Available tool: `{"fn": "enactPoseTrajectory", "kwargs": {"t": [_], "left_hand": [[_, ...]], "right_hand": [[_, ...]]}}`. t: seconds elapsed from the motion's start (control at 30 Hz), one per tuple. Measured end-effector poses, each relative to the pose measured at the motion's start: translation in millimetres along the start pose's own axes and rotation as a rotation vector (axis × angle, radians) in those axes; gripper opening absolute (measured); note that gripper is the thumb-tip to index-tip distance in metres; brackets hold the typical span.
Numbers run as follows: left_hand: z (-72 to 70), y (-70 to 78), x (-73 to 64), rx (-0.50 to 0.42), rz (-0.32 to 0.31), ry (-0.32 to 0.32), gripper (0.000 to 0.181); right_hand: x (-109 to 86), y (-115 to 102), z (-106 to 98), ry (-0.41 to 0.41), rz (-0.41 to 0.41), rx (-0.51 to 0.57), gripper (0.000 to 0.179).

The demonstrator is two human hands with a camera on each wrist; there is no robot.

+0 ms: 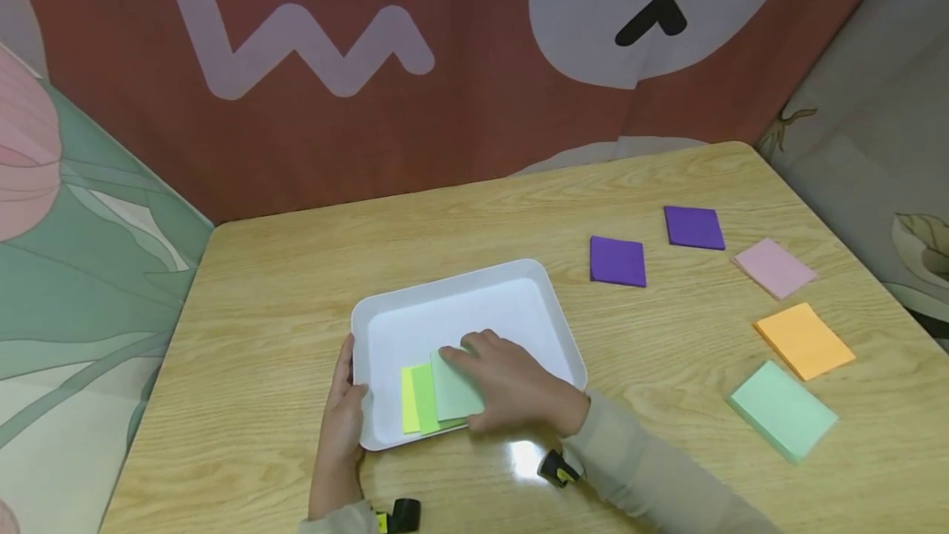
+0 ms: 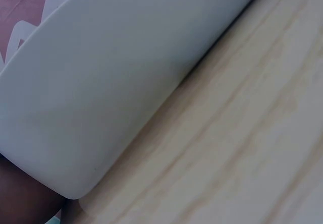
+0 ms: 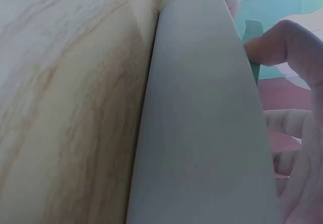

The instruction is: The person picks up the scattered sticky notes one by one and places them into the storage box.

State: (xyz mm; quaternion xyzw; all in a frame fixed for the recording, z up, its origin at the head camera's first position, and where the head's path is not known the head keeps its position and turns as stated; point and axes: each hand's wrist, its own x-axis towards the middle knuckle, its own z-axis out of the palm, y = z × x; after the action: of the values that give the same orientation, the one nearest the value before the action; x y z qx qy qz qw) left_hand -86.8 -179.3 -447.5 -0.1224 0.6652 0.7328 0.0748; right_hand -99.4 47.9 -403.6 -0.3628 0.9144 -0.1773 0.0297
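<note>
A white tray (image 1: 445, 311) lies on the table, its near wall filling much of both wrist views. My left hand (image 1: 343, 414) holds its left side, thumb at the rim and fingers along the outside. Inside, at the near left, a yellow sticky note pad (image 1: 409, 406), a lime green pad (image 1: 425, 402) and a pale green pad (image 1: 452, 390) overlap in a row. My right hand (image 1: 519, 386) reaches over the near rim and grips the pale green pad, thumb at its near edge. The fingers partly cover that pad's right side.
On the table's right side lie two purple pads (image 1: 618, 262) (image 1: 694, 227), a pink pad (image 1: 775, 269), an orange pad (image 1: 804, 341) and a thicker mint green pad (image 1: 783, 412). A red-brown patterned cloth (image 1: 334, 147) hangs behind the wooden table (image 1: 259, 311).
</note>
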Motion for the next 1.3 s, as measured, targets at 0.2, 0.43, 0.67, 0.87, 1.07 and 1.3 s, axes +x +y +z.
{"fn": "enactPoseTrajectory", "kwargs": {"t": [0.2, 0.43, 0.67, 0.87, 1.07, 1.3], "left_hand": [[1.7, -0.3, -0.2, -0.019, 0.008, -0.016, 0.069], [3.6, -1.3, -0.3, -0.016, 0.01, -0.015, 0.069], [3.8, -3.7, -0.2, 0.013, 0.023, -0.013, 0.069], [3.1, -5.2, -2.2, 0.005, 0.011, -0.02, 0.068], [1.8, -4.3, -2.9, 0.003, 0.011, -0.021, 0.068], [0.2, -1.6, -1.5, 0.007, 0.012, -0.004, 0.068]], "right_hand": [[3.3, 1, 1, -0.02, -0.008, -0.015, 0.08], [7.9, 0, 1, -0.098, -0.001, -0.018, 0.075], [11.6, -3, 0, -0.162, 0.009, -0.004, 0.072], [11.6, -6, 2, -0.178, 0.0, 0.01, 0.066], [13.6, -7, 4, -0.197, 0.016, 0.04, 0.062], [15.3, -9, 4, -0.212, 0.032, 0.084, 0.062]]}}
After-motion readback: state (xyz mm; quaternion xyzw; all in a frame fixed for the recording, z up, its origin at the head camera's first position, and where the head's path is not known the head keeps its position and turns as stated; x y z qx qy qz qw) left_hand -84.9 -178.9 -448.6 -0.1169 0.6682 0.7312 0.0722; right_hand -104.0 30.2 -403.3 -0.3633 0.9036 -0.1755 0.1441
